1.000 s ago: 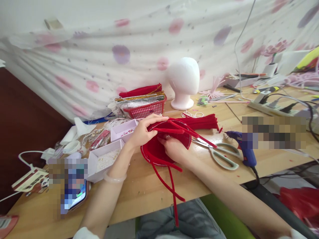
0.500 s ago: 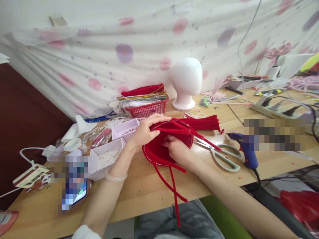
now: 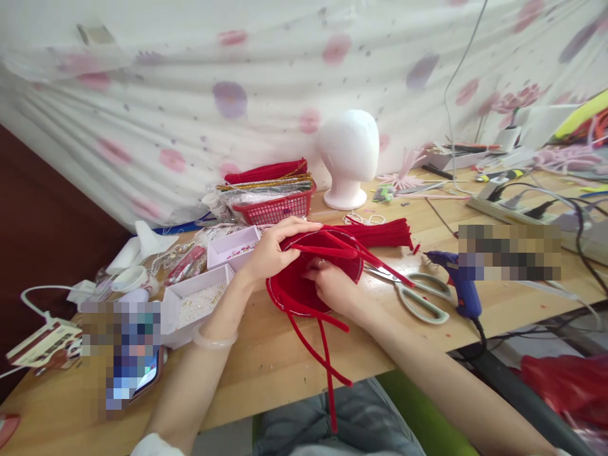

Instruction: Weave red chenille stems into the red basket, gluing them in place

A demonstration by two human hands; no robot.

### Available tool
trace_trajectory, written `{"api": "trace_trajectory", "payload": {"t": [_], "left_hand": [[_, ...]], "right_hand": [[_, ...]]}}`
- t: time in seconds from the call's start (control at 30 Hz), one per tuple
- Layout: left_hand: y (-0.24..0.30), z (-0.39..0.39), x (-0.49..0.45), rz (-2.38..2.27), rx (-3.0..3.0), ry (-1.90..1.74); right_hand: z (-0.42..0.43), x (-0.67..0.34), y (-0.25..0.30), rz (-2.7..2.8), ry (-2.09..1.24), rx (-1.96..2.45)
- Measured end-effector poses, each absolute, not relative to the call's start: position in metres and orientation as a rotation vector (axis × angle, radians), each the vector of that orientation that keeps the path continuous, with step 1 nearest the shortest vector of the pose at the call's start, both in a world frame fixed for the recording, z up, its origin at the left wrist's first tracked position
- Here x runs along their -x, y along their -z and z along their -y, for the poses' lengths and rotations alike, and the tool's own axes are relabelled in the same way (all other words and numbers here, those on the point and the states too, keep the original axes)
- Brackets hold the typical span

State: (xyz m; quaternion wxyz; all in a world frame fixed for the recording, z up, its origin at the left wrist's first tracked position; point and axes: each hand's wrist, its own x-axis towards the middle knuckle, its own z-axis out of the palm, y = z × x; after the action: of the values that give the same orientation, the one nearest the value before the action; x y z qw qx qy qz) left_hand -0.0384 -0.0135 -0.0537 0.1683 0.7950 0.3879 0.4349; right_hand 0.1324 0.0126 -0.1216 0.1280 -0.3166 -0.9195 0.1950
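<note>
A hollow, cap-shaped piece of red pipe cleaners (image 3: 291,290) is held above the table's front part, its opening facing me. Several loose pipe-cleaner ends (image 3: 331,386) hang from it or stick out to the right. My left hand (image 3: 274,248) is closed on its upper left rim, thumb at the inside edge and fingers over the back. Inside the hollow sits my right hand (image 3: 332,286), fingers curled against the inner wall; what they pinch, if anything, is hidden. Just behind lies a bundle of red pipe cleaners (image 3: 387,234). Scissors (image 3: 420,303) lie right of the piece.
A blue glue gun (image 3: 460,280) and a power strip (image 3: 513,212) with cords are at right. Behind stand a white foam head (image 3: 350,155) and a red basket (image 3: 275,206). Bead boxes (image 3: 171,316) and a phone (image 3: 149,380) are at left.
The whole view has shifted slightly, so everything appears a little further left. Both hands keep nearly the same hold, the right one still inside the red piece.
</note>
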Motion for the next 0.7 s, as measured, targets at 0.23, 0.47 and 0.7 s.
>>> {"api": "trace_trajectory", "payload": {"t": [0.23,0.47,0.7], "left_hand": [[0.053,0.015,0.037,-1.095,-2.262,-1.217],[0.049,0.019,0.030,-1.059,-2.296,-1.218],[0.048,0.021,0.028,-1.062,-2.304,-1.211]], "right_hand": [[-0.010,-0.141,0.126,2.648,-0.547,0.898],[-0.010,-0.140,0.130,2.651,-0.575,0.915],[-0.007,-0.140,0.128,2.639,-0.571,0.942]]}}
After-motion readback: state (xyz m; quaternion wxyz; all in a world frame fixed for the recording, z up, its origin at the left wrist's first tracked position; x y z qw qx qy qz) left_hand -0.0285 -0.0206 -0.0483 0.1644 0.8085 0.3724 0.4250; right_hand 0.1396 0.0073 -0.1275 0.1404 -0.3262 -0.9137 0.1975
